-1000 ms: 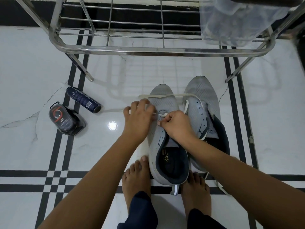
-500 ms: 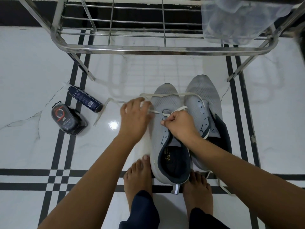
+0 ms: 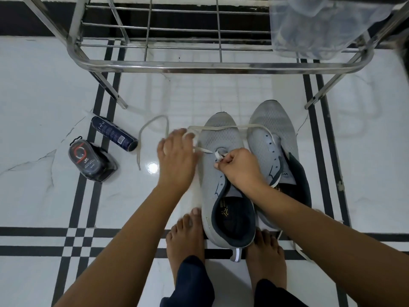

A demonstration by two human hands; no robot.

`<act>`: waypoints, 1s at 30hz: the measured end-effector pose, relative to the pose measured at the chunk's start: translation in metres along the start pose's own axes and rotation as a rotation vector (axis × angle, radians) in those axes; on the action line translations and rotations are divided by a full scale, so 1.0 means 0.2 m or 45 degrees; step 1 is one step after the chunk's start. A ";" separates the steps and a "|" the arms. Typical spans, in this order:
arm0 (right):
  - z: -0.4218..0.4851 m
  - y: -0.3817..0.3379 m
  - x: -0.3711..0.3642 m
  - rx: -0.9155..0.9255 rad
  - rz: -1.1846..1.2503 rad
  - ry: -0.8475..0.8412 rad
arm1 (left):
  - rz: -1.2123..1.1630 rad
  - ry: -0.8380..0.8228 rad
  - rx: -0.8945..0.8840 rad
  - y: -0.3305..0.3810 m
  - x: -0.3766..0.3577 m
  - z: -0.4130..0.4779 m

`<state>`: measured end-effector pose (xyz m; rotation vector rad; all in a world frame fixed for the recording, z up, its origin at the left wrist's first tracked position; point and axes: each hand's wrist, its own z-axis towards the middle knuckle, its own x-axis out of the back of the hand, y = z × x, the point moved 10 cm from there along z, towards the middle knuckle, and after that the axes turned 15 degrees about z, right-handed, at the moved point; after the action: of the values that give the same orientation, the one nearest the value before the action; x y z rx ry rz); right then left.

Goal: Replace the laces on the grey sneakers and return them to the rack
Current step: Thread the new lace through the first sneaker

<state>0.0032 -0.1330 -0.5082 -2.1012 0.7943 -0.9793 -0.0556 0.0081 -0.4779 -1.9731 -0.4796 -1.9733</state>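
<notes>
Two grey sneakers stand side by side on the white floor, toes toward the metal rack [image 3: 199, 65]. The left sneaker [image 3: 223, 138] has a cream lace [image 3: 221, 127] lying across its toe and over to the right sneaker [image 3: 274, 122]. My right hand [image 3: 240, 167] pinches the lace's tip over the left sneaker's lowest eyelets. My left hand [image 3: 177, 158], blurred, holds the lace just left of that sneaker. The lace's free end loops out over the floor to the left.
A dark spray can [image 3: 115, 134] lies on the floor at the left, with a dark shoe-polish pack [image 3: 90, 160] beside it. A clear plastic bag [image 3: 321, 25] sits on the rack's right side. My bare feet [image 3: 186, 238] stand behind the sneakers.
My left hand has pulled the lace leftward through the eyelet, so a long loop now lies on the floor near the spray can. My right hand stays at the eyelets.
</notes>
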 end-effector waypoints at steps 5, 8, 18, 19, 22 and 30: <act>0.00 0.00 0.01 0.007 0.027 0.010 | 0.189 -0.124 -0.184 0.14 -0.04 0.05; 0.00 0.01 0.01 -0.012 0.091 -0.009 | 0.089 -0.090 0.397 -0.22 0.00 0.03; -0.01 0.00 0.03 0.005 0.098 0.031 | 0.104 -0.062 -0.316 0.17 -0.02 0.03; -0.01 0.01 0.04 0.002 0.116 0.049 | 0.115 -0.084 -0.327 0.17 -0.02 0.04; 0.00 0.02 0.05 -0.012 0.147 0.060 | 0.138 -0.151 -0.345 0.16 -0.06 0.03; 0.00 0.01 0.14 0.063 -0.063 0.174 | 0.113 -0.194 -0.030 0.11 0.00 0.02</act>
<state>0.0169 -0.1564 -0.4986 -2.0367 0.7800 -1.1679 -0.0414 -0.0097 -0.4779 -2.1315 -0.3982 -1.7921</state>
